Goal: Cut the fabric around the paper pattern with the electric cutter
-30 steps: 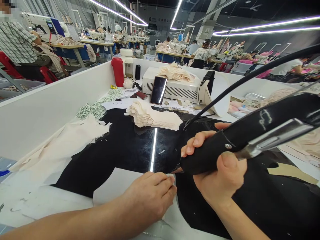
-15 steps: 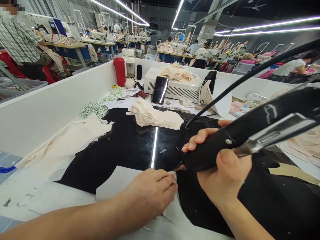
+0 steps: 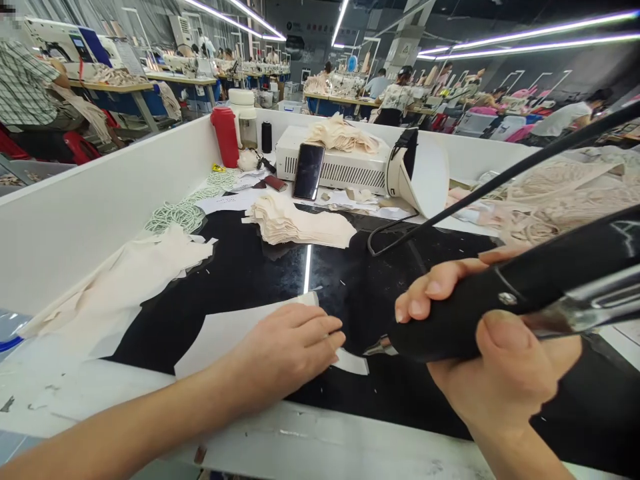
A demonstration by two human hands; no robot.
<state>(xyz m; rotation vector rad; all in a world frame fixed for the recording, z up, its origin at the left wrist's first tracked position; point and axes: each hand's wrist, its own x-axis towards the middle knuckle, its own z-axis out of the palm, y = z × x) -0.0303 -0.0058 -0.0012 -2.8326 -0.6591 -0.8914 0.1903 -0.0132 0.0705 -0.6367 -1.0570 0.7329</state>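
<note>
My left hand point(image 3: 287, 343) lies over a white, sheet-like cut piece point(image 3: 215, 333) on the black work surface, its fingers extended and pressing down. A curved end of the piece shows right of the fingertips, and the middle is covered by my hand. My right hand point(image 3: 505, 367) is wrapped round a thick black handheld tool point(image 3: 450, 327) with a long metal lever, the thumb beside the lever. Its small metal tip point(image 3: 381, 347) points left, just right of the piece's curved end. A black cable point(image 3: 465, 200) curves behind the tool.
A stack of cream fabric pieces point(image 3: 305, 223) lies ahead, more cream pieces point(image 3: 135, 280) at left. A phone point(image 3: 309, 172) leans on a white vented box point(image 3: 285, 153). Green cord point(image 3: 175, 217) and a red container point(image 3: 225, 137) are near the white side wall point(image 3: 100, 207). Other people sit beyond.
The tool in my right hand has moved right, away from my left fingers. The white piece has turned under my left hand, and its curved end now shows beyond the fingertips.
</note>
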